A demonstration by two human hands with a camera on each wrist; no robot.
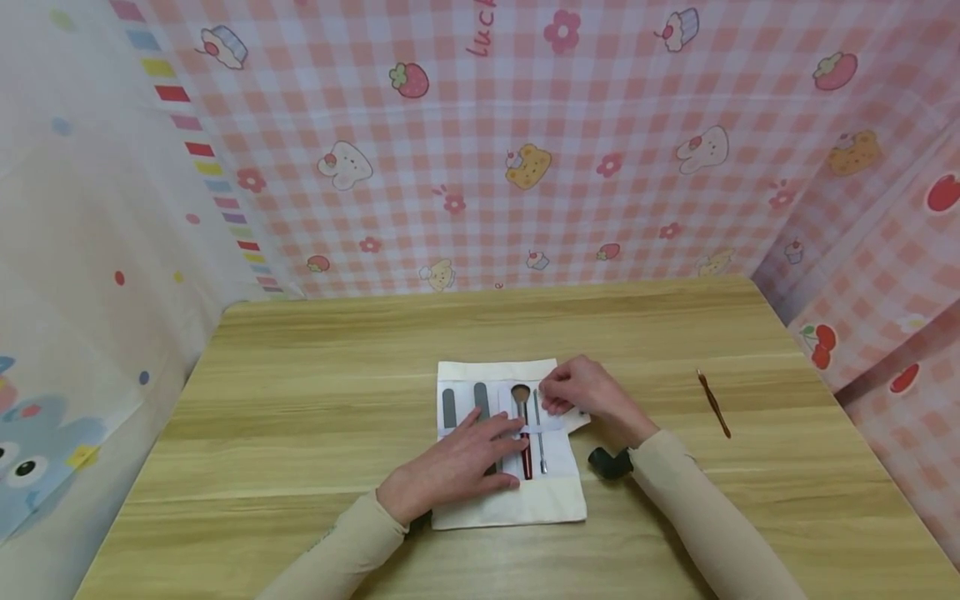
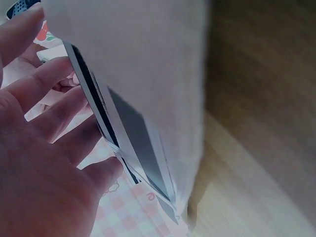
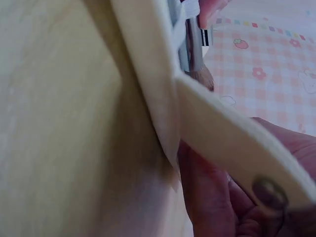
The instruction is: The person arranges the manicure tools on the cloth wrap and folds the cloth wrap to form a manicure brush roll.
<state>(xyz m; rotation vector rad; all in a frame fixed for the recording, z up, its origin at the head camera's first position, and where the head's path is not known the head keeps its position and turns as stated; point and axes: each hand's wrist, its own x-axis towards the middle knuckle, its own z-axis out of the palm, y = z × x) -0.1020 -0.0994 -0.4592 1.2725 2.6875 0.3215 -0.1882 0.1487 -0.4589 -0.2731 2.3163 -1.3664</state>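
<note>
A cream fabric tool roll (image 1: 517,504) lies unfolded on the table, its tools tucked under a white elastic band (image 1: 551,426). Among them are two grey nail files (image 1: 448,408), a dark red-handled brush (image 1: 521,396) and a metal cuticle pusher (image 1: 542,454). My left hand (image 1: 465,458) lies across the roll with fingers spread, fingertips over the brush and band. At the upper right edge, beside the pusher's top end, my right hand (image 1: 581,390) has its fingers curled; I cannot tell what they pinch. The right wrist view shows a fabric tab with a snap (image 3: 270,191) in front of that hand.
A thin brown pen-like tool (image 1: 714,403) with a pale tip lies apart on the right of the wooden table (image 1: 300,400). Each wrist carries a dark device, the right one (image 1: 610,463) beside the roll. Patterned pink checked cloth (image 1: 480,208) hangs behind the table.
</note>
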